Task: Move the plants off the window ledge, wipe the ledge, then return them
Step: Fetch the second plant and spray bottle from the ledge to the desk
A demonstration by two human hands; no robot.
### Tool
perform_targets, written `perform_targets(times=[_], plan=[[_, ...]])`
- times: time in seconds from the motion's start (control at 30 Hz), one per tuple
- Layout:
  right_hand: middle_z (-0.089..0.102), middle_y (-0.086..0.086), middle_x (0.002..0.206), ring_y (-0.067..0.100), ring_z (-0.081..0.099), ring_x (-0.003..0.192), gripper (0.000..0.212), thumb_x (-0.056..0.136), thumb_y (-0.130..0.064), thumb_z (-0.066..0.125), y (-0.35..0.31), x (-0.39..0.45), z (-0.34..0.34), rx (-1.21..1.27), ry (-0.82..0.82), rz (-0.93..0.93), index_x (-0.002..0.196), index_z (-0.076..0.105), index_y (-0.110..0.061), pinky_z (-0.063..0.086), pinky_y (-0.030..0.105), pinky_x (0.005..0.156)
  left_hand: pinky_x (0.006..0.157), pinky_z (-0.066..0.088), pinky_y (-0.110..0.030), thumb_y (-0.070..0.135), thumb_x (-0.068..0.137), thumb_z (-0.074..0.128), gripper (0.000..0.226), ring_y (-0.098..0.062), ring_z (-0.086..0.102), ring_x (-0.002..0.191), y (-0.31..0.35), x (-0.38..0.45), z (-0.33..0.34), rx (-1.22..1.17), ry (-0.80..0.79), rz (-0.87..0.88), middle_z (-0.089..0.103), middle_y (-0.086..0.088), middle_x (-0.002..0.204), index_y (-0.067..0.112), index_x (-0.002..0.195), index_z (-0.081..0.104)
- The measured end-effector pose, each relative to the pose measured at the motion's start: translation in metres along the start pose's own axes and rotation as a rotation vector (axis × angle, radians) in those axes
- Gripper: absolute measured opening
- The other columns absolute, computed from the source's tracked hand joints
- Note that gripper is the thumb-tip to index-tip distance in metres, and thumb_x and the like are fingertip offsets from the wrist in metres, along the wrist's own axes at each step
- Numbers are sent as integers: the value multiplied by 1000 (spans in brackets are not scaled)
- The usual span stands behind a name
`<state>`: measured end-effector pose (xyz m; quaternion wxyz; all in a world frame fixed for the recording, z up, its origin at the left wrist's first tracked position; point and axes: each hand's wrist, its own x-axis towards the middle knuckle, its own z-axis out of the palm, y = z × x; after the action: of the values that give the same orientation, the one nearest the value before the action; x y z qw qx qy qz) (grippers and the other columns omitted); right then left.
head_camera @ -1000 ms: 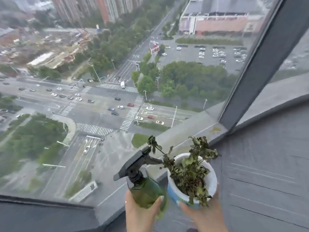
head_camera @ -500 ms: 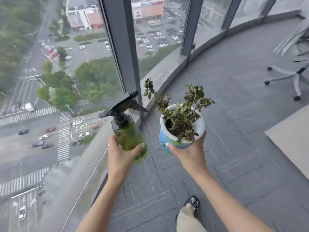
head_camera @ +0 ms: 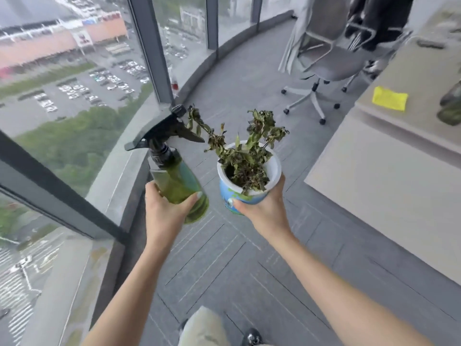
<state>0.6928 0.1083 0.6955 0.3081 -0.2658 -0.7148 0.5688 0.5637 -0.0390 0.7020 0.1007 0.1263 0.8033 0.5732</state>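
Note:
My right hand grips a white and blue pot from below; a wilted green plant stands in it. My left hand holds a green spray bottle with a black trigger head, nozzle pointing right toward the plant. Both are held in the air over the grey carpet, to the right of the curved grey window ledge. The ledge runs along the tall glass panes at the left.
A beige desk stands at the right with a yellow cloth and a green bottle on it. A grey office chair on casters sits ahead at the upper right. A small bottle stands on the far ledge.
The view has swung right, away from the window toward the room. Both hands have carried the pot and the spray bottle off the ledge and out over the carpet.

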Motion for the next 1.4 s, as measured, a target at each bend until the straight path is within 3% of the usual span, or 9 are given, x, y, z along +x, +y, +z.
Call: perform_targets(times=[0.1,0.23,0.53,0.7,0.8,0.93,1.17,1.3,1.4], plan=[[44,-15,126,-10,46,118,92,59,-10,86,13,58,-25,9,110,10,123,27,-40,39,3,91,82,52,-36,47,49,81,70,-16,60,98,17,61,54,14,-104,29,59,0,109,28,104,41],[45,-17,123,-20,44,110,92,56,-14,84,33,138,-52,16,321,28,125,26,-33,36,-1,88,78,49,-37,37,56,83,59,-19,59,92,52,138,139,61,-231,98,59,0,100,23,95,41],[45,-11,129,-8,46,119,88,56,-15,82,51,283,-122,17,786,76,119,29,-47,41,11,96,65,46,-26,35,59,82,57,-13,61,89,149,267,330,68,-705,237,61,5,99,25,99,42],[46,-16,127,-14,47,113,89,58,-9,83,72,338,-211,-27,996,85,123,29,-38,42,5,89,63,44,-21,30,62,81,58,-14,58,92,190,298,448,32,-908,304,58,4,103,27,103,39],[49,-13,125,-10,49,114,86,57,-11,82,87,373,-276,-43,1127,94,118,30,-41,45,12,93,68,44,-24,28,63,81,58,-16,58,93,215,306,526,23,-983,333,58,3,104,26,103,40],[48,-22,122,-10,49,115,84,59,-7,82,104,420,-368,-89,1167,94,112,31,-50,44,22,98,73,44,-28,25,62,82,57,-18,59,96,252,312,641,2,-1064,354,59,-1,106,22,103,42],[51,-10,132,3,51,121,88,57,-16,83,128,497,-492,-173,1205,186,124,32,-44,46,29,102,61,39,-14,26,65,80,54,-13,57,87,310,314,813,-26,-1168,332,58,1,103,20,102,40],[51,-22,121,9,48,120,88,47,-34,82,159,551,-542,-270,1317,289,119,34,-48,44,38,102,58,34,-9,25,68,79,52,-13,53,88,333,332,910,-7,-1228,362,54,4,103,22,102,40],[40,-35,104,6,39,109,87,50,-27,84,186,604,-575,-367,1454,372,123,38,-32,38,30,98,63,36,-13,24,68,78,54,-14,53,91,344,352,987,17,-1288,389,53,5,103,24,103,37]])
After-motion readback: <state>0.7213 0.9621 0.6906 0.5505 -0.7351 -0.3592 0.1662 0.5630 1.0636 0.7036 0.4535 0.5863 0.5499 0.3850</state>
